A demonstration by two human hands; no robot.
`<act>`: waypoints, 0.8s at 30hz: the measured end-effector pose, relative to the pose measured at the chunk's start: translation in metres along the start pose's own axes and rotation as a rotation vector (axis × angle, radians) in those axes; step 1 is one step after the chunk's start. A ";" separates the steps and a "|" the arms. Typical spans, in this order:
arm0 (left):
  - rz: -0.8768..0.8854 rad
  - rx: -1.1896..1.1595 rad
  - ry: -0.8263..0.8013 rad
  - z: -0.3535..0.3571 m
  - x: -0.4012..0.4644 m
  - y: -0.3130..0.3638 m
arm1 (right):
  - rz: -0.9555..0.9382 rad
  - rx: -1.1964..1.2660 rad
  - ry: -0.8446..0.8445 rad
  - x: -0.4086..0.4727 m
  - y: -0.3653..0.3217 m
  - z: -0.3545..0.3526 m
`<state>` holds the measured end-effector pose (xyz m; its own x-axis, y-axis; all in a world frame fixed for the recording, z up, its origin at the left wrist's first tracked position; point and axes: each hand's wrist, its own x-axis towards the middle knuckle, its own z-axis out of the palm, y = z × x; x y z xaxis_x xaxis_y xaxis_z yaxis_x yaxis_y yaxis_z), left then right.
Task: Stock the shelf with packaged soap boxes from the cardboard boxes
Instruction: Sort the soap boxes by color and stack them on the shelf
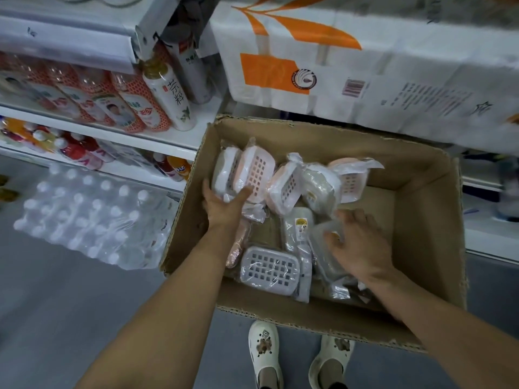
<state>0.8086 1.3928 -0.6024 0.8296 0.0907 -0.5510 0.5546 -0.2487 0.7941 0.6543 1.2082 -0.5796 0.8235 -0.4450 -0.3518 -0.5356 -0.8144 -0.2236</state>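
Grip state: left hand spread against a far-left wrapped soap box, right hand spread over slippery film-wrapped packs; light, rigid shells suit side holds.

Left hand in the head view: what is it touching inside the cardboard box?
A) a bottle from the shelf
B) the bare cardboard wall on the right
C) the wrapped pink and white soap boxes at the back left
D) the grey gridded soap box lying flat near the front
C: the left hand has its fingers spread against the wrapped pink and white soap boxes at the back left of the cardboard box.
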 end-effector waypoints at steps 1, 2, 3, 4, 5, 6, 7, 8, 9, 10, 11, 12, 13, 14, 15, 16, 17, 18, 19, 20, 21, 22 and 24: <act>0.002 -0.012 0.003 0.001 0.003 0.003 | -0.033 0.057 0.048 0.004 -0.005 -0.003; 0.015 -0.006 -0.021 0.001 0.004 0.006 | -0.061 0.115 0.085 0.009 -0.010 -0.006; 0.029 -0.008 -0.083 0.002 0.004 0.008 | -0.085 0.174 0.115 0.014 -0.014 -0.009; 0.043 0.014 -0.175 0.005 0.003 0.009 | -0.104 0.229 0.140 0.019 -0.019 -0.011; 0.060 0.063 -0.265 0.007 0.000 0.008 | -0.117 0.275 0.163 0.024 -0.023 -0.012; 0.078 0.137 -0.326 0.009 -0.003 0.005 | -0.119 0.308 0.178 0.030 -0.026 -0.013; 0.090 0.214 -0.369 0.010 -0.006 0.003 | -0.113 0.333 0.183 0.035 -0.028 -0.014; 0.093 0.288 -0.404 0.010 -0.010 0.000 | -0.103 0.347 0.174 0.040 -0.030 -0.014; 0.092 0.315 -0.435 0.010 -0.013 -0.003 | -0.101 0.353 0.161 0.044 -0.031 -0.014; 0.079 0.307 -0.474 0.009 -0.018 -0.004 | -0.114 0.348 0.145 0.048 -0.031 -0.013; 0.069 0.280 -0.510 0.008 -0.023 -0.006 | -0.141 0.326 0.130 0.051 -0.031 -0.013; 0.060 0.271 -0.548 0.008 -0.025 -0.008 | -0.176 0.288 0.110 0.053 -0.031 -0.012; 0.057 0.262 -0.587 0.007 -0.026 -0.009 | -0.205 0.235 0.077 0.055 -0.030 -0.011; 0.049 0.274 -0.643 0.005 -0.026 -0.014 | -0.220 0.170 0.031 0.056 -0.029 -0.011; 0.043 0.278 -0.700 0.003 -0.026 -0.015 | -0.219 0.098 -0.023 0.057 -0.028 -0.011; 0.053 0.315 -0.729 0.000 -0.023 -0.018 | -0.208 0.024 -0.072 0.058 -0.028 -0.012; 0.088 0.346 -0.711 -0.001 -0.019 -0.020 | -0.192 -0.042 -0.104 0.058 -0.026 -0.012; 0.144 0.388 -0.627 0.000 -0.011 -0.022 | -0.175 -0.093 -0.113 0.058 -0.025 -0.012; 0.195 0.429 -0.514 0.001 0.000 -0.024 | -0.156 -0.127 -0.101 0.059 -0.023 -0.012; 0.222 0.468 -0.390 0.004 0.011 -0.024 | -0.132 -0.143 -0.082 0.060 -0.022 -0.011; 0.221 0.482 -0.286 0.007 0.022 -0.023 | -0.104 -0.130 -0.063 0.061 -0.019 -0.009; 0.186 0.472 -0.235 0.011 0.034 -0.021 | -0.076 -0.097 -0.044 0.064 -0.017 -0.006; 0.047 0.399 -0.216 0.022 0.054 -0.019 | -0.031 -0.043 0.008 0.066 -0.011 0.004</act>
<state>0.8413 1.3812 -0.6525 0.7973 -0.1222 -0.5911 0.4129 -0.6039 0.6817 0.7142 1.1890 -0.6037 0.8412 -0.4219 -0.3382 -0.5011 -0.8432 -0.1945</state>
